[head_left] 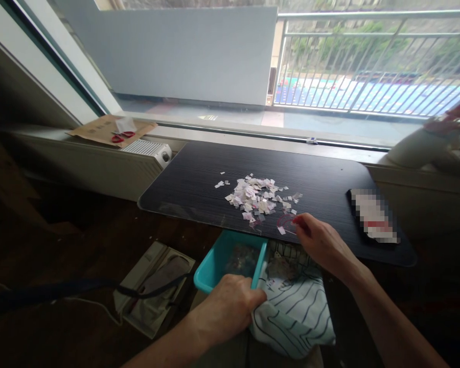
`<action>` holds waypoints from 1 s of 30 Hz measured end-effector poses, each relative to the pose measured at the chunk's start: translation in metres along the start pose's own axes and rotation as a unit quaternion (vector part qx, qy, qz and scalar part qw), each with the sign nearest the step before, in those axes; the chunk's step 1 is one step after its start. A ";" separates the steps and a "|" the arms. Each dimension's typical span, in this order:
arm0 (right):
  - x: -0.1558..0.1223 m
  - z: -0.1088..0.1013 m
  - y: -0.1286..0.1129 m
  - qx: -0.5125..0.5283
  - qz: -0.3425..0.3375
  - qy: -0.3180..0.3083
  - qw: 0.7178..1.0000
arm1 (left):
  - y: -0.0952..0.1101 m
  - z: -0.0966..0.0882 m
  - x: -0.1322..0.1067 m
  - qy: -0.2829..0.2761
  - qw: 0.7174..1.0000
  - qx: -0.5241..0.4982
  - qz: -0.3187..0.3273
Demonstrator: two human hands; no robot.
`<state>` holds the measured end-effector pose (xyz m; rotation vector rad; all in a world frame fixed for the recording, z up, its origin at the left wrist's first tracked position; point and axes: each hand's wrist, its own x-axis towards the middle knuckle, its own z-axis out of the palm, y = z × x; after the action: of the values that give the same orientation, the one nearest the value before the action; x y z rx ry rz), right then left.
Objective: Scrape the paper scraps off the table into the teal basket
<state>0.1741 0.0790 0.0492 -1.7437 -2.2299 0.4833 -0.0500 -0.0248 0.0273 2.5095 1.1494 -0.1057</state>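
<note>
My left hand (233, 301) is closed round the near rim of a teal plastic bin (206, 273), which sits just below the table's front edge. Small, see-through bits lie at the bottom of the bin. At the table's front edge, my right hand (316, 237) has its thumb and fingers pinched together on a thin red string (283, 219). A small white tag (281, 230) lies by the string. Just beyond spreads a loose pile of small white paper tags (253, 193), some of them clear-looking. A striped cloth (295, 306) lies right of the bin, with more bits on it.
The dark table (187, 176) stands against the window. A pixelated flat object (373, 217) lies at its right. Red-handled scissors (121, 136) rest on brown paper (95, 130) by a radiator (147, 149). An open box (153, 291) sits on the floor at left, with a dark strap (149, 295) across it.
</note>
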 end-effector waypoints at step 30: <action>0.015 0.024 -0.036 0.070 -0.097 -0.030 0.992 | 0.009 -0.016 0.022 -0.039 0.994 0.045 0.087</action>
<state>0.1292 0.0835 0.0425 -1.4452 -2.3155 0.6368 -0.0296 -0.0085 0.0399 2.6470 0.9098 -0.2113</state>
